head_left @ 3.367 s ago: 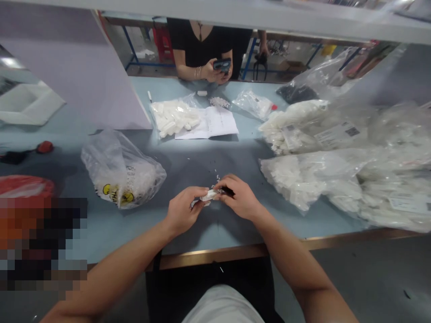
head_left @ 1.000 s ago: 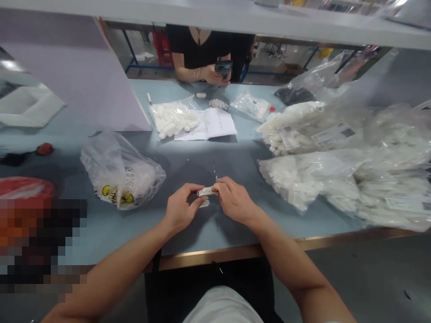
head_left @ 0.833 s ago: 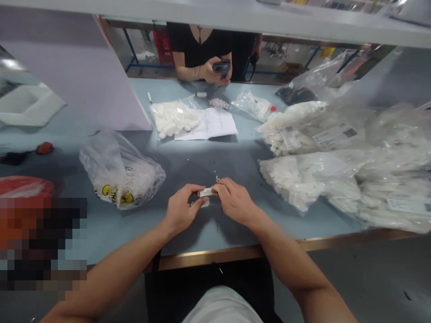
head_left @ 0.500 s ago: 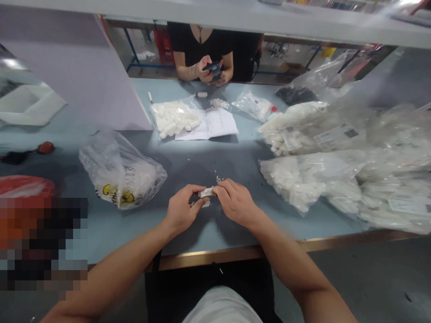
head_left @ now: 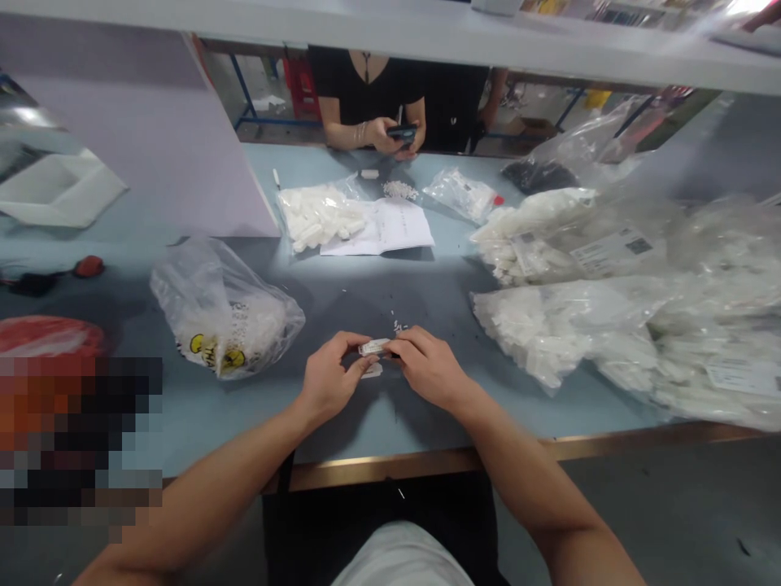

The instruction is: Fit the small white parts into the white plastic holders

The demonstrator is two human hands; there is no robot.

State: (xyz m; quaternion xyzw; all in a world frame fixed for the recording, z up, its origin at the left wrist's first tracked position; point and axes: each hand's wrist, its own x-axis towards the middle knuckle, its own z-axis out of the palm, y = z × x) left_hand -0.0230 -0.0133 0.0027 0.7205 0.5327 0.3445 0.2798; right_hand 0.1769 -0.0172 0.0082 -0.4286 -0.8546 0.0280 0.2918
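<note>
Nearest the body, over the blue-grey desk (head_left: 201,423) and just in from its bronze-coloured front edge (head_left: 378,470), the left hand (head_left: 328,381) and right hand (head_left: 429,371) close narrowly on a small white plastic strip (head_left: 374,347), pinching it between them near mid-desk. The strip looks light, stiff and perhaps brittle, with a smooth surface that may slip; its two ends seem the surest hold. A second small white plastic piece (head_left: 372,370) lies just below it, beside the left hand; contact cannot be told. Tiny white specks (head_left: 396,325) dot the desk just ahead. Toward the left, a clear plastic bag with yellow smiley print (head_left: 223,313) holds white parts. Toward the right, large clear plastic bags of white parts (head_left: 549,330) are heaped together. Farther on lie a clear bag of white blocks (head_left: 317,218), white paper sheets (head_left: 390,226) and a small heap of white granules (head_left: 400,190). Beyond the far edge, a co-worker in black (head_left: 366,94) holds a dark phone (head_left: 401,132).
</note>
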